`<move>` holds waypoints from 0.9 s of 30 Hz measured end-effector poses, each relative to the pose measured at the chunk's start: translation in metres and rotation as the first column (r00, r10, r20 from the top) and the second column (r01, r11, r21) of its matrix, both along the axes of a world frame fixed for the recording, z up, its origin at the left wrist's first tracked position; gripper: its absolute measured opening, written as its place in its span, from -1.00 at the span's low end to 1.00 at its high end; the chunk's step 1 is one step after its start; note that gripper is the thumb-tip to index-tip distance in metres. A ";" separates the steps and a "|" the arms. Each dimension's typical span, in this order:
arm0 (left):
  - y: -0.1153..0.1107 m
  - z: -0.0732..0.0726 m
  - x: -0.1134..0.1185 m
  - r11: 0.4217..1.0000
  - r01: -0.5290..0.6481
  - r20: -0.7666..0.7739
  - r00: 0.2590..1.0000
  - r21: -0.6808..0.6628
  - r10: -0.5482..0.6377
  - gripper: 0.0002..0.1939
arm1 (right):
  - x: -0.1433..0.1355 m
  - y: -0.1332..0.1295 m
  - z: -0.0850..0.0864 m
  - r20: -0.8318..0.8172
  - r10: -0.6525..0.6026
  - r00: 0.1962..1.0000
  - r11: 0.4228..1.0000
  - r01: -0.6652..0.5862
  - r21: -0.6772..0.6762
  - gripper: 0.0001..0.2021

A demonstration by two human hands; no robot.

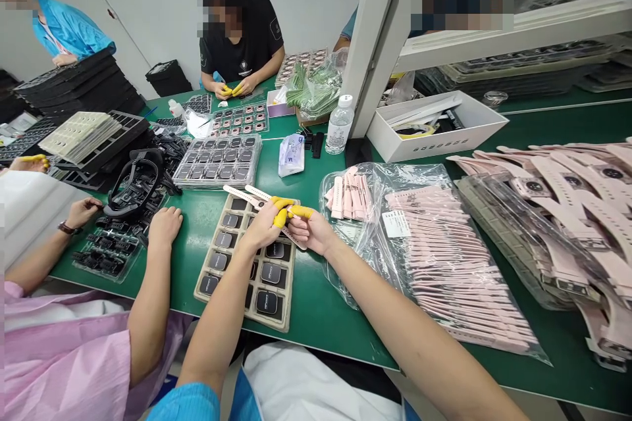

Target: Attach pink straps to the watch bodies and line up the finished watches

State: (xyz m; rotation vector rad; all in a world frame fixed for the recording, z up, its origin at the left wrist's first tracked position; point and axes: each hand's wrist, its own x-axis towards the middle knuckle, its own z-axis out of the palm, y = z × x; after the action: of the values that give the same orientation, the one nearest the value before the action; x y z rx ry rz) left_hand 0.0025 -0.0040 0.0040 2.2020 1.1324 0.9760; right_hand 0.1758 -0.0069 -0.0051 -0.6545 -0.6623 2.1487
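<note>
A smartwatch with pale pink straps (241, 196) is held up over a beige tray (201, 289) of dark square watch faces. My left hand (264, 227) is closed around the watch body, which its fingers partly cover. Facing it, my right hand (313, 230) pinches at the near side of the watch, where a strap hangs down between the hands. Yellow finger cots cover fingertips on both hands. Whatever lies right between the fingertips is too small to make out. To the right lies a clear bag of pink straps (444, 256), with a smaller bundle of straps (351, 194) beside it.
Finished-looking pink watches (567, 210) lie heaped on clear trays at the right. A white box (434, 125), a bottle (340, 125) and a tissue pack (292, 154) stand farther back. A co-worker's hand (165, 227) rests close at left, near black straps (111, 250).
</note>
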 end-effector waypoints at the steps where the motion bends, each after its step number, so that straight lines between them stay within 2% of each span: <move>1: 0.000 0.000 0.000 1.000 0.007 -0.011 1.000 -0.008 -0.007 -0.70 | 0.000 0.000 0.000 0.005 -0.004 1.000 1.000 0.004 0.000 -0.68; 5: -0.002 0.002 -0.002 0.999 0.033 -0.069 0.997 -0.031 -0.035 -0.65 | -0.001 -0.002 -0.002 0.110 -0.052 0.993 0.999 0.051 0.015 -0.70; 8: -0.003 0.005 -0.004 0.998 0.041 -0.141 0.989 -0.041 -0.046 -0.61 | -0.001 -0.003 -0.002 0.166 -0.049 0.985 0.999 0.045 0.026 -0.70; 11: -0.003 0.008 -0.005 0.997 0.040 -0.139 0.989 -0.060 -0.048 -0.60 | 0.000 -0.003 0.000 0.186 -0.044 0.982 0.998 0.037 0.044 -0.69; 16: -0.004 0.007 -0.007 0.992 0.045 -0.043 0.998 -0.119 -0.050 -0.62 | 0.000 -0.005 0.003 0.201 -0.055 0.978 0.995 0.037 0.092 -0.66; 19: -0.003 0.001 -0.009 0.985 0.037 0.061 0.998 -0.167 -0.027 -0.56 | -0.002 -0.005 0.004 0.244 -0.141 0.959 0.969 0.083 0.232 -0.57; 22: 0.000 -0.004 -0.013 0.975 0.003 0.181 0.983 -0.221 0.039 -0.50 | -0.003 -0.005 0.004 0.331 -0.206 0.921 0.930 0.079 0.360 -0.50; 25: 0.006 -0.004 -0.022 0.970 -0.069 0.271 0.953 -0.235 0.133 -0.52 | -0.004 -0.004 0.002 0.390 -0.197 0.900 0.923 0.036 0.383 -0.49; 27: 0.009 0.000 -0.029 0.960 -0.124 0.365 0.907 -0.251 0.212 -0.50 | -0.004 -0.003 0.000 0.425 -0.195 0.884 0.915 0.008 0.403 -0.52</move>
State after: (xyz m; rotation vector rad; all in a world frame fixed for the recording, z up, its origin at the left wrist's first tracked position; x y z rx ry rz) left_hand -0.0270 0.0054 0.0041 1.6583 1.1876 1.2286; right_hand 0.1713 -0.0100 -0.0052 -0.9580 -1.2455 1.6906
